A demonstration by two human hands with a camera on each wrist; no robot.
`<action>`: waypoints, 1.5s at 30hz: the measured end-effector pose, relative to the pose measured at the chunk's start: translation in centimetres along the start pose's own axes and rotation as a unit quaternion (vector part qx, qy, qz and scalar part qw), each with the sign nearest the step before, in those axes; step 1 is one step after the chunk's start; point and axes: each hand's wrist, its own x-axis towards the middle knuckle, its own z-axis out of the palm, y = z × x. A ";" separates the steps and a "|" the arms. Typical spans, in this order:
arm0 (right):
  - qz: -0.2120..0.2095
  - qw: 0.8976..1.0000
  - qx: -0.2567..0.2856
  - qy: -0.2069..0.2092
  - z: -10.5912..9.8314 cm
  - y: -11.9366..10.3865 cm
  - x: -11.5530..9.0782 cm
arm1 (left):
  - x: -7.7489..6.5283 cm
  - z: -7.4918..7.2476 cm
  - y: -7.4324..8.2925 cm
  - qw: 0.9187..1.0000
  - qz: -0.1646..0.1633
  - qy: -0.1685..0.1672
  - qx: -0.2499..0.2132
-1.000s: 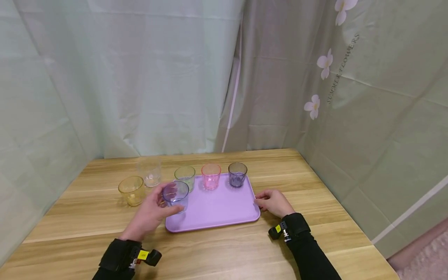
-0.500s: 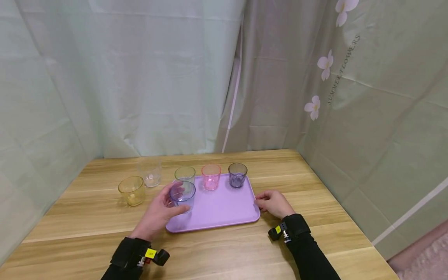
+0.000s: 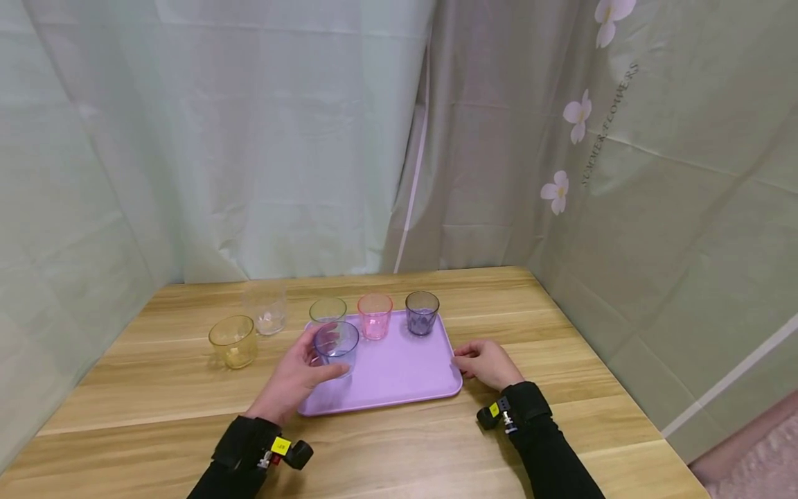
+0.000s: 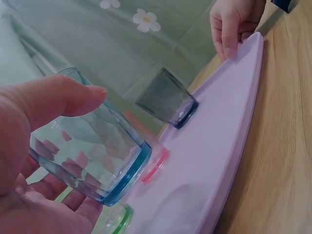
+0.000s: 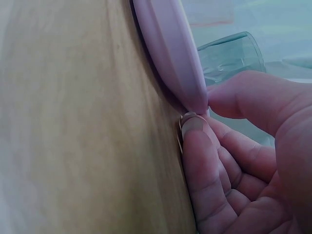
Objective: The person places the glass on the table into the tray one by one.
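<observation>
My left hand [image 3: 288, 380] grips a clear blue glass [image 3: 337, 346] from its left side, thumb in front and fingers behind. The glass is over the left part of a lilac tray [image 3: 405, 380]; in the left wrist view its blue base [image 4: 127, 175] is tilted and raised above the tray surface. At the tray's right edge, my right hand [image 3: 489, 364] pinches the rim between thumb and fingers. Along the tray's far side stand a green glass [image 3: 328, 309], partly hidden by the blue one, a pink glass [image 3: 375, 320] and a dark grey glass [image 3: 422, 314].
Left of the tray, a yellow glass [image 3: 233, 344] and a colourless glass [image 3: 268, 313] stand on the wooden table [image 3: 156, 388]. Curtains [image 3: 299, 152] hang behind the table and along both sides.
My left hand has carried the blue glass rightward, from the tray's left edge to farther over the tray. My right hand has stayed at the tray's rim.
</observation>
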 end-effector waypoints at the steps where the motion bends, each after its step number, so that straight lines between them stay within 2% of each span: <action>1: -0.001 1.000 0.001 0.000 0.0 0.0 0.0 | 0.1 0.1 0.1 1.000 0.001 0.001 0.004; 8: -0.001 1.000 0.003 -0.002 0.1 0.3 0.2 | 0.7 0.8 0.1 1.000 -0.010 0.002 0.021; 22: -0.002 1.000 0.010 -0.003 0.2 0.3 0.2 | 1.8 2.6 0.0 0.999 -0.008 -0.007 0.031; 45: -0.002 1.000 -0.001 0.002 0.1 0.1 0.1 | 3.8 5.3 0.0 0.999 0.003 -0.023 -0.024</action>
